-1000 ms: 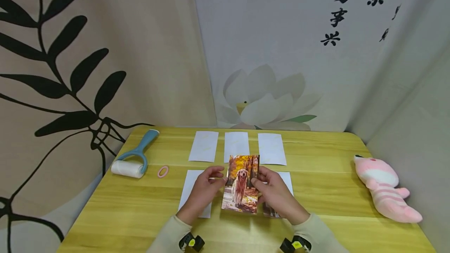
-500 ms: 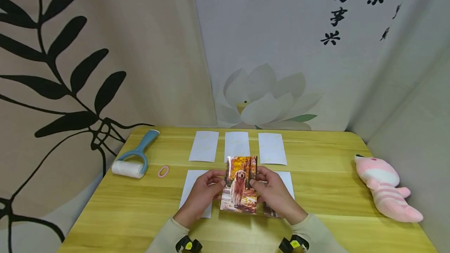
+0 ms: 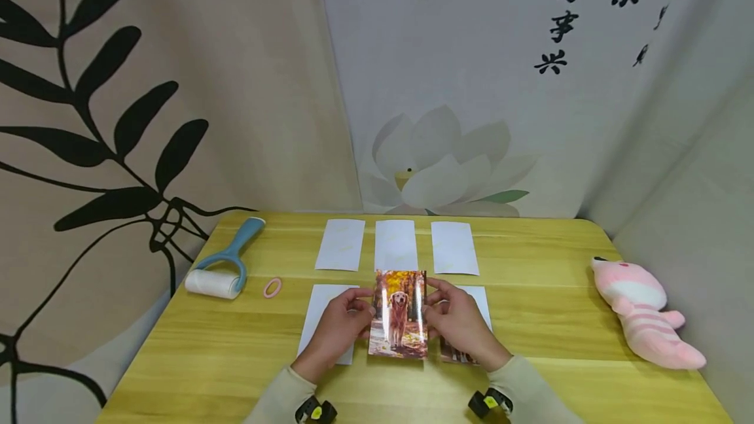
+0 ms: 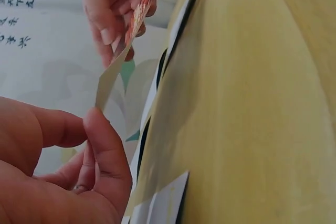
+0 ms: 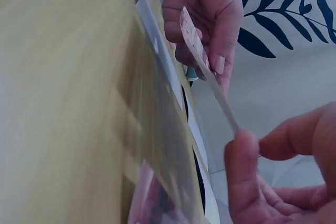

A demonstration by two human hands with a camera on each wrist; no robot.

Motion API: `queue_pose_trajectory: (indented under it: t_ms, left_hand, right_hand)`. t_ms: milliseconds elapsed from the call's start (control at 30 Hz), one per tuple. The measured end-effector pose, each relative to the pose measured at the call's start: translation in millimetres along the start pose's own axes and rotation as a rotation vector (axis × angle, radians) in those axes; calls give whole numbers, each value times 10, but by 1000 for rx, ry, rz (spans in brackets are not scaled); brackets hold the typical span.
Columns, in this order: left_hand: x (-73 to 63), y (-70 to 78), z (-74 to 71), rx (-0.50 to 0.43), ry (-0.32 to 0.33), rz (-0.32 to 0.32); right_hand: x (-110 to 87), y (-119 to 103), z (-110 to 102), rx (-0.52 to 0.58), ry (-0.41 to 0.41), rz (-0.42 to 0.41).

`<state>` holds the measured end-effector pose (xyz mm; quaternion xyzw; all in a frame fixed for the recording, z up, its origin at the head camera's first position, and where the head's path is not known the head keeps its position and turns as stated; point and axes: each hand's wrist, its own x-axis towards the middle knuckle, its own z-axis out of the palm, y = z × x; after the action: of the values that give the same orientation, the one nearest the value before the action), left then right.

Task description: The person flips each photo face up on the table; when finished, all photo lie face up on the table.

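Observation:
A photo card of a golden-coloured dog among autumn leaves [image 3: 398, 322] is held a little above the table, picture side toward the head camera. My left hand [image 3: 337, 327] pinches its left edge between thumb and fingers, while my right hand [image 3: 465, 326] pinches the opposite edge. Seen edge-on from the left wrist, the card [image 4: 113, 74] spans both hands and its pale back shows. Below my left hand lies a white card [image 3: 318, 303]. Partly hidden under my right hand are another white card [image 3: 480, 300] and a picture card [image 3: 455, 352].
Along the back of the wooden table [image 3: 542, 293] lie three white cards, at left [image 3: 340, 244], middle [image 3: 396, 244] and right [image 3: 455, 247]. A blue-handled lint roller [image 3: 226, 264] and a pink ring [image 3: 272, 288] are at left. A pink plush toy [image 3: 645, 316] lies at right.
The dog photo has come slightly down and to the left, and bright glare now streaks across it. My left fingers have closed on its left edge.

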<state>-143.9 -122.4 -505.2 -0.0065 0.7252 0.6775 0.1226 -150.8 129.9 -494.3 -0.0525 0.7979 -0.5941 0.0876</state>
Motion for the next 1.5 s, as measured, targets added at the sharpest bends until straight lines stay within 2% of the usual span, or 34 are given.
queue_pose_trajectory:
  t_ms: [300, 533, 767, 1133, 1333, 1500]
  left_hand:
    - [-25, -33, -1, 123, 6, 26]
    - [-34, 8, -15, 199, -17, -25]
    - [-47, 37, -23, 310, -24, -27]
    - [-74, 64, -52, 287, -41, -39]
    - [-113, 87, -88, 245, -4, -45]
    - [-135, 100, -150, 244, 33, -12]
  right_hand:
    - [32, 117, 60, -150, -24, -19]
    - [49, 118, 81, -268, -11, -25]
    - [-1, 63, 39, -395, -42, -24]
    - [-11, 64, -33, -364, -83, -37]
    - [-1, 20, -2, -359, -67, -69]
    - [10, -51, 77, -340, -69, -98]
